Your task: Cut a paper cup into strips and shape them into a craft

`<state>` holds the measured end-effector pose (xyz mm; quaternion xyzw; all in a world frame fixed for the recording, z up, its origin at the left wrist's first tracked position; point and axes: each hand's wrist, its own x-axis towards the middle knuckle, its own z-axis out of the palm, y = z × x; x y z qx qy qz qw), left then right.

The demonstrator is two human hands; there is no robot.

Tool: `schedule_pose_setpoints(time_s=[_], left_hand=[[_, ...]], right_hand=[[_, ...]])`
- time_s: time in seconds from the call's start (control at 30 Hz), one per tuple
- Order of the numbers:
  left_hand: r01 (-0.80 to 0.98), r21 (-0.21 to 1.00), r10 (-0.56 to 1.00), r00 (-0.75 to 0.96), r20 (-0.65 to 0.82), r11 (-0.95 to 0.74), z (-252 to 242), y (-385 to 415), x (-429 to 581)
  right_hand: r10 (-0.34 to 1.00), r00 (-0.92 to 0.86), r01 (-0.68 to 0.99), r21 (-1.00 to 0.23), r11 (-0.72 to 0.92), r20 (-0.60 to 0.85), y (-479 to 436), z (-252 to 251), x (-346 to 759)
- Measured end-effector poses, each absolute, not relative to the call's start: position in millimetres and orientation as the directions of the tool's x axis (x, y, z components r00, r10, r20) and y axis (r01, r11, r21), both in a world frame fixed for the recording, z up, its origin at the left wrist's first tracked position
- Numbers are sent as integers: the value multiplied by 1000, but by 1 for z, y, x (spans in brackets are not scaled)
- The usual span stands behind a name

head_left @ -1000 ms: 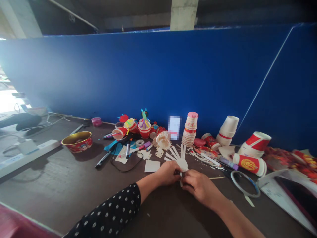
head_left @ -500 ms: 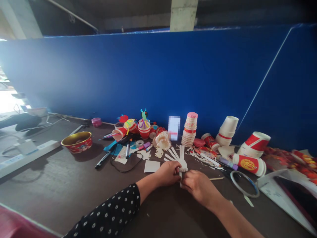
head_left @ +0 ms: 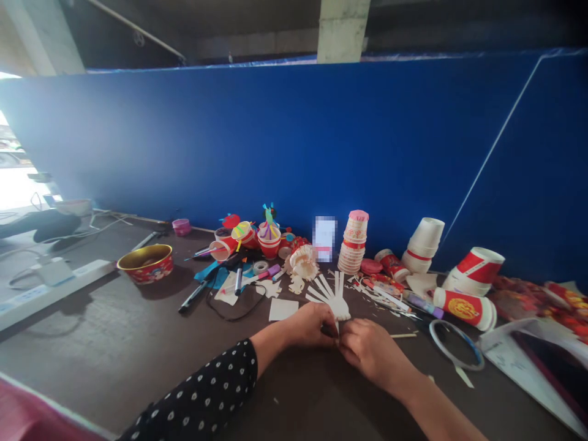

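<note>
My left hand (head_left: 310,324) and right hand (head_left: 373,350) meet low at centre, fingers curled inward; left forearm (head_left: 271,349) sleeved in black dots (head_left: 193,392); right forearm (head_left: 441,413) bare.

Nothing can be read clearly from here. The white card (head_left: 325,239) propped at the back of the bench is pixelated over. The cup lying on its side (head_left: 462,309) bears a round gold emblem, its lettering too small to make out. The stacked paper cups (head_left: 351,245) carry red print, also illegible, and the printed sheet (head_left: 514,361) at the right shows only tiny marks.
</note>
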<state>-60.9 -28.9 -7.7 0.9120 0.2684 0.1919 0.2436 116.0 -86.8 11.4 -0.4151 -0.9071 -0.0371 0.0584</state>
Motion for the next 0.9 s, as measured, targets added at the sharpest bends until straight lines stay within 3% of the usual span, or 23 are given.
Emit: schedule_pose_setpoints(time_s=[0.37,0.57,0.9], left_hand=[[411,511,564,804,188,-755,-9,-28,-58],[451,510,598,785,164,-732,-7,-31,-55],[550,476,669,733,119,-687,2,-40,-50]], right_hand=[[756,-632,752,-101,651,169,-85,7,117],[803,-570,745,-303,594,172,-88,15,123],[839,-524,774,-328,541,147,-87,10,123]])
